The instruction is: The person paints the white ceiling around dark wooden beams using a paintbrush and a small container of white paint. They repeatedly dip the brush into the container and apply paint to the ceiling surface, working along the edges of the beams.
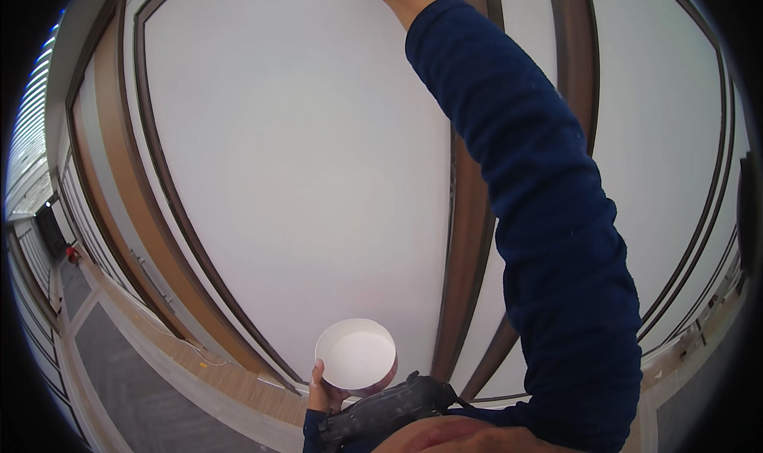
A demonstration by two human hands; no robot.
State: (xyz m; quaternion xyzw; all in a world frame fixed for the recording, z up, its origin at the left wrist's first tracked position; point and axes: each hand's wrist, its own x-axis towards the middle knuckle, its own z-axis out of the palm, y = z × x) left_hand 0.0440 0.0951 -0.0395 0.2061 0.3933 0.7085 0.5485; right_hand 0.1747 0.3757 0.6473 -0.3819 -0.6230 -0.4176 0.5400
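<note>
Low in the picture, my left hand (324, 385) grips a round white tub (355, 354) by its side, with white contents inside. My right arm in a dark blue sleeve (524, 175) reaches up along a white wall panel (294, 159) framed by brown trim (463, 254). The bare wrist leaves the top edge, so my right hand and whatever it touches are hidden. A black bag (385, 409) lies against my body beside the tub.
A corridor runs off to the left, with grey floor covering (127, 381), a wooden floor strip (183, 346) and a small red object (72, 254) far along it. More framed panels (660, 151) continue to the right, with small items (691, 334) along the wall's foot.
</note>
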